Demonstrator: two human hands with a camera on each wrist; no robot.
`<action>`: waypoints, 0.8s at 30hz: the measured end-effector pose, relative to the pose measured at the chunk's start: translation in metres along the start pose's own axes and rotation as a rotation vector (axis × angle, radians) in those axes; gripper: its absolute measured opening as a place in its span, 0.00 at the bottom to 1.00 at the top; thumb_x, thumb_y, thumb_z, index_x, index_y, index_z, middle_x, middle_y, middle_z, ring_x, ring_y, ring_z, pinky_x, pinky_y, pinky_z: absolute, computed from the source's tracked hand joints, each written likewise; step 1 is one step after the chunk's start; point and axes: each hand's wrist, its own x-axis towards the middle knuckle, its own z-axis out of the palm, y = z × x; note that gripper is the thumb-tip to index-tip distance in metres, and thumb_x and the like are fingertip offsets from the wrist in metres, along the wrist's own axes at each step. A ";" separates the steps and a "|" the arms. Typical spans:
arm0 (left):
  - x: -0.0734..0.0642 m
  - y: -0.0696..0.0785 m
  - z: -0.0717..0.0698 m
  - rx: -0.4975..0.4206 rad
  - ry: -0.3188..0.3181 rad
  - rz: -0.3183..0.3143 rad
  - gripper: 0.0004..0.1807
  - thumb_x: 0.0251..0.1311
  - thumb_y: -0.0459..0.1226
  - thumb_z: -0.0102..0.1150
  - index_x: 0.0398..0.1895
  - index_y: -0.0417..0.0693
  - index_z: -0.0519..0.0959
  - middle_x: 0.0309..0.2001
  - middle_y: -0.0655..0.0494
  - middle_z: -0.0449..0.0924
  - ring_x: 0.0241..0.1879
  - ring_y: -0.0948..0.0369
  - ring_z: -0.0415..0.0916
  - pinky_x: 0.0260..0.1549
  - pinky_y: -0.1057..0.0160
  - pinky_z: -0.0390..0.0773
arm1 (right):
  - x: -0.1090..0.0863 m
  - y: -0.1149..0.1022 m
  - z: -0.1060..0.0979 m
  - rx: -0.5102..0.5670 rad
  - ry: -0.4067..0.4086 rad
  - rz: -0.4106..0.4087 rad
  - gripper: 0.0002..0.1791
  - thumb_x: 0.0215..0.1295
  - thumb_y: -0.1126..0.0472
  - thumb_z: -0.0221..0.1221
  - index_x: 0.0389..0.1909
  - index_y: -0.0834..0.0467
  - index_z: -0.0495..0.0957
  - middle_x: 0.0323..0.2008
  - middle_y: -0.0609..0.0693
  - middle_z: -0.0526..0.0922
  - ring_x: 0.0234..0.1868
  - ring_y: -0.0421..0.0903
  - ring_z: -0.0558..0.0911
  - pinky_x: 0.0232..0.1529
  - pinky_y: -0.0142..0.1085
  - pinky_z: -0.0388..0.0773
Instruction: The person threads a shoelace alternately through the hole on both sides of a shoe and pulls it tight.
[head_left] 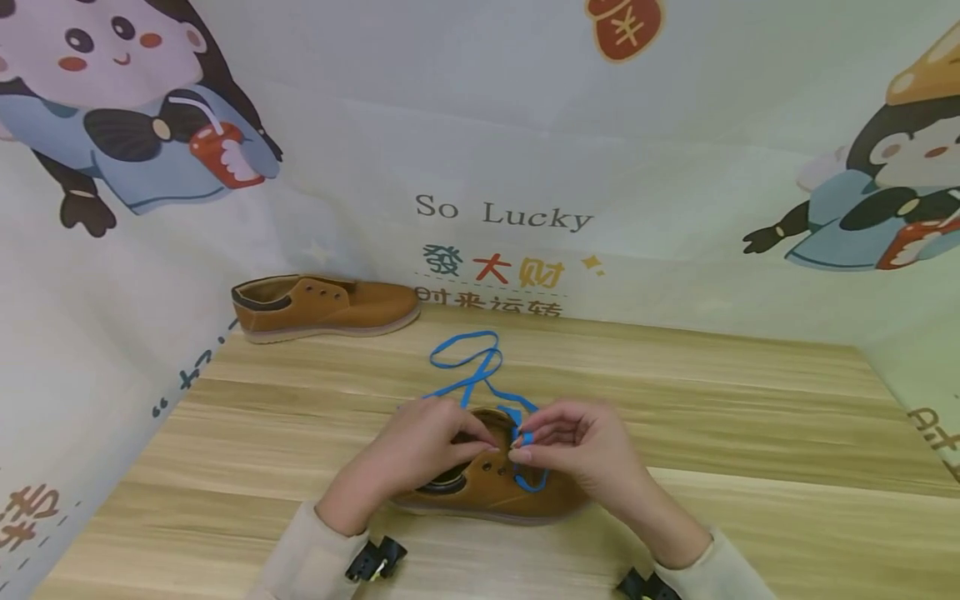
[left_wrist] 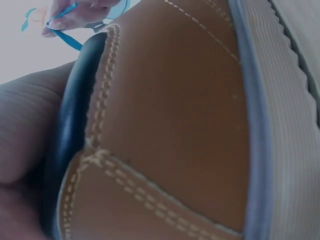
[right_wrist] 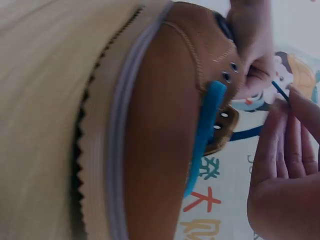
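1. We count two brown shoes; the near shoe [head_left: 495,498] stands on its sole on the wood-grain desk [head_left: 690,383], below the hands, its toe to our right; the far shoe [head_left: 352,310] stands at the desk's back left, its toe also to our right, three eyelets showing on its side.
2. We see one blue lace [right_wrist: 211,107]; it crosses the front of the near shoe's lacing, and a loose length loops over the desk behind that shoe.
3. We count two bare hands; the left hand [head_left: 423,442] has its thumb and forefinger pinched on the edge of the near shoe's eyelet flap; the right hand [head_left: 592,446] pinches the lace between thumb and fingertips, beside the flap.
4. On that near flap we make out two open eyelets; two more show on the opposite flap in the right wrist view.
5. Two pale sleeves [head_left: 307,554] reach in from below, with two small black devices [head_left: 375,558] at the wrists.
6. The pale backdrop [head_left: 480,142] bears two cartoon figures [head_left: 161,125], each with a red drink; we read "So Lucky", then "發大财" in teal, red and yellow, then "时来运转", its lower part cut off by the desk; other characters at the sides are only partly visible.
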 end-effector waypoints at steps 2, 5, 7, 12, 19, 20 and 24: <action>0.000 0.001 0.000 -0.016 -0.013 -0.018 0.06 0.64 0.44 0.67 0.35 0.57 0.91 0.30 0.68 0.88 0.22 0.73 0.71 0.25 0.69 0.71 | 0.000 0.003 0.003 -0.047 0.013 -0.053 0.16 0.53 0.64 0.75 0.39 0.70 0.84 0.32 0.50 0.90 0.32 0.37 0.88 0.34 0.33 0.86; -0.001 0.003 0.001 -0.048 -0.034 -0.047 0.07 0.65 0.43 0.66 0.35 0.54 0.91 0.27 0.66 0.87 0.16 0.72 0.69 0.23 0.68 0.71 | -0.001 0.007 0.006 -0.115 0.014 -0.104 0.12 0.54 0.67 0.74 0.38 0.67 0.85 0.33 0.57 0.89 0.32 0.37 0.88 0.34 0.35 0.87; -0.001 0.004 0.001 -0.070 -0.050 -0.069 0.07 0.66 0.43 0.65 0.35 0.54 0.91 0.25 0.67 0.85 0.12 0.72 0.68 0.22 0.68 0.71 | -0.002 0.008 0.007 -0.171 0.008 -0.151 0.10 0.55 0.69 0.73 0.38 0.66 0.86 0.33 0.59 0.89 0.32 0.37 0.88 0.33 0.36 0.87; -0.001 0.004 0.001 -0.084 -0.060 -0.077 0.07 0.66 0.43 0.65 0.34 0.55 0.90 0.20 0.69 0.82 0.11 0.71 0.68 0.23 0.67 0.72 | -0.002 0.013 0.009 -0.333 0.006 -0.384 0.08 0.55 0.72 0.72 0.35 0.63 0.87 0.31 0.57 0.90 0.30 0.39 0.88 0.29 0.32 0.86; -0.001 0.003 0.001 -0.094 -0.069 -0.063 0.07 0.67 0.43 0.65 0.34 0.55 0.91 0.20 0.70 0.82 0.15 0.72 0.68 0.22 0.68 0.71 | 0.002 0.018 0.011 -0.531 0.045 -0.715 0.14 0.47 0.76 0.74 0.33 0.58 0.87 0.29 0.50 0.90 0.28 0.39 0.87 0.27 0.22 0.79; -0.001 0.003 0.001 -0.089 -0.069 -0.060 0.08 0.67 0.43 0.65 0.34 0.56 0.91 0.22 0.70 0.83 0.16 0.72 0.68 0.22 0.69 0.70 | 0.002 0.018 0.010 -0.560 0.043 -0.758 0.15 0.46 0.76 0.74 0.33 0.57 0.87 0.28 0.49 0.90 0.27 0.38 0.87 0.26 0.21 0.78; -0.001 0.002 0.001 -0.056 -0.069 -0.040 0.09 0.67 0.45 0.64 0.30 0.60 0.91 0.25 0.72 0.85 0.19 0.73 0.66 0.24 0.69 0.70 | 0.004 0.020 0.009 -0.682 0.010 -0.907 0.14 0.47 0.74 0.74 0.33 0.56 0.86 0.29 0.45 0.89 0.29 0.36 0.86 0.30 0.20 0.78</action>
